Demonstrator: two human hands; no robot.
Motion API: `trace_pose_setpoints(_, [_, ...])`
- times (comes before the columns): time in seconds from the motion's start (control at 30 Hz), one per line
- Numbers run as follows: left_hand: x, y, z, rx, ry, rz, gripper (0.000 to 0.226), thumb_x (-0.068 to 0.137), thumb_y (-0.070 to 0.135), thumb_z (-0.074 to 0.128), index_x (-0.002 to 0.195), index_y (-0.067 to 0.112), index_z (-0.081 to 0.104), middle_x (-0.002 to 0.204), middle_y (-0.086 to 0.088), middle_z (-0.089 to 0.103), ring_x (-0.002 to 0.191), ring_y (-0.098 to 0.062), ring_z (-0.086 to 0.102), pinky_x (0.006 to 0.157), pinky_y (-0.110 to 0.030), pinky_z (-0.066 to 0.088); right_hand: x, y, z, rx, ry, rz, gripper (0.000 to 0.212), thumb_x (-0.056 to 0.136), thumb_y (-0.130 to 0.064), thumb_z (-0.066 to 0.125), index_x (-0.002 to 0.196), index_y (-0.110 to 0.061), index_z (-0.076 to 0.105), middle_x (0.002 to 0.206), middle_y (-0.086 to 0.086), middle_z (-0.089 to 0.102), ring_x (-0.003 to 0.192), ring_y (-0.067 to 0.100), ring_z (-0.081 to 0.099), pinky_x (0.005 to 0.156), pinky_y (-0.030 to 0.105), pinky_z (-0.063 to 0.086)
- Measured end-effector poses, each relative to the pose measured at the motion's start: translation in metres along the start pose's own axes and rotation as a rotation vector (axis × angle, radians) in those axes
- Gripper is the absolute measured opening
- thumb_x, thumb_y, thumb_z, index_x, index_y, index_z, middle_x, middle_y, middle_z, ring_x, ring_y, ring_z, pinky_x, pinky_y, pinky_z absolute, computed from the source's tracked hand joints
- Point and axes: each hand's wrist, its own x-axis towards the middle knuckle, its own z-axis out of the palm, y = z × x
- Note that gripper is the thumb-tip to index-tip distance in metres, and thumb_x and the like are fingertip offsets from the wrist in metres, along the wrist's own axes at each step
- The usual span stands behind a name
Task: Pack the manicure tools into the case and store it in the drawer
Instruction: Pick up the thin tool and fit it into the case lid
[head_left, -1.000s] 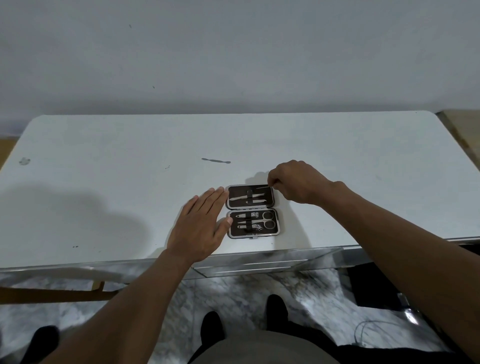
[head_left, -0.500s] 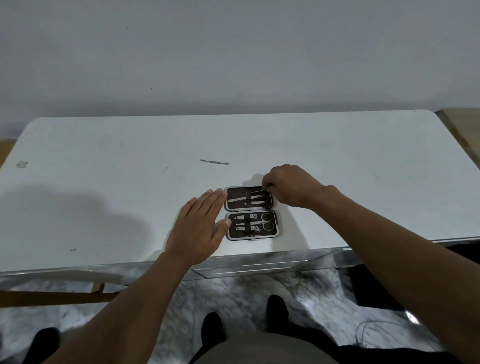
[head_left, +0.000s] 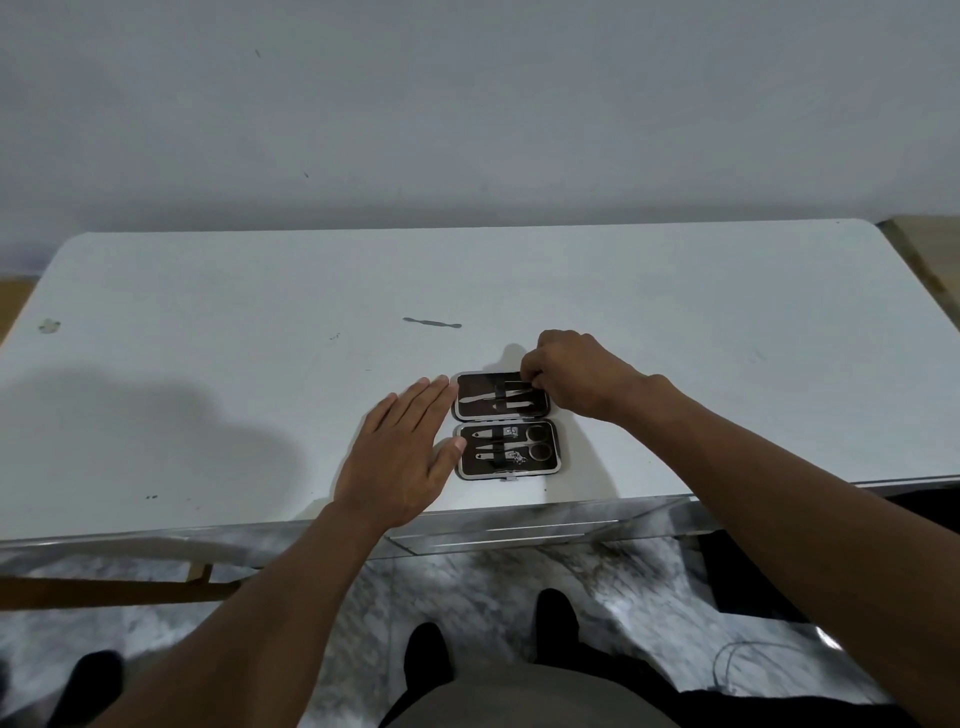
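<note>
I see the open manicure case lying near the front edge of the white counter, tools strapped in both halves. My left hand lies flat and spread against its left side, gripping nothing. My right hand pinches a thin tool in the far half. One loose metal tool lies farther back.

Dark brown case with silver rim on white table.
</note>
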Motion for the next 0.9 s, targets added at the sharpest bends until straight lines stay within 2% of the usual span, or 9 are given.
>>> trace_pose_setpoints(0.17, [0.0003,-0.0003,0.0007,0.011,-0.001,-0.001,0.061,0.099,0.050,0.023,0.152,0.021,0.025,0.157,0.004,0.029,0.146,-0.011,0.021,0.119,-0.035,0.017,0.0011,-0.0006,-0.0001,-0.004,0.016,0.004,0.029,0.089,-0.004,0.049,0.108,-0.014,0.069,0.107,0.011,0.056,0.097,0.032,0.056,0.074,0.030,0.038])
trace_pose_setpoints(0.6, [0.0002,0.0003,0.0008,-0.009,0.003,-0.002,0.062,0.098,0.050,0.022,0.152,0.021,0.026,0.157,0.005,0.030,0.146,-0.010,0.021,0.118,-0.036,0.018,-0.0038,0.0012,-0.0041,-0.028,0.030,-0.016,0.026,0.088,-0.006,0.049,0.103,-0.010,0.070,0.109,0.012,0.058,0.097,0.032,0.058,0.077,0.032,0.041])
trace_pose_setpoints(0.9, [-0.0002,0.0002,0.0005,-0.011,0.009,-0.003,0.060,0.098,0.050,0.024,0.152,0.022,0.025,0.157,0.006,0.029,0.146,-0.009,0.020,0.119,-0.034,0.015,-0.0020,-0.0010,0.0001,-0.001,0.031,-0.006,0.025,0.088,-0.005,0.047,0.099,-0.008,0.069,0.104,0.012,0.057,0.092,0.033,0.058,0.071,0.030,0.038])
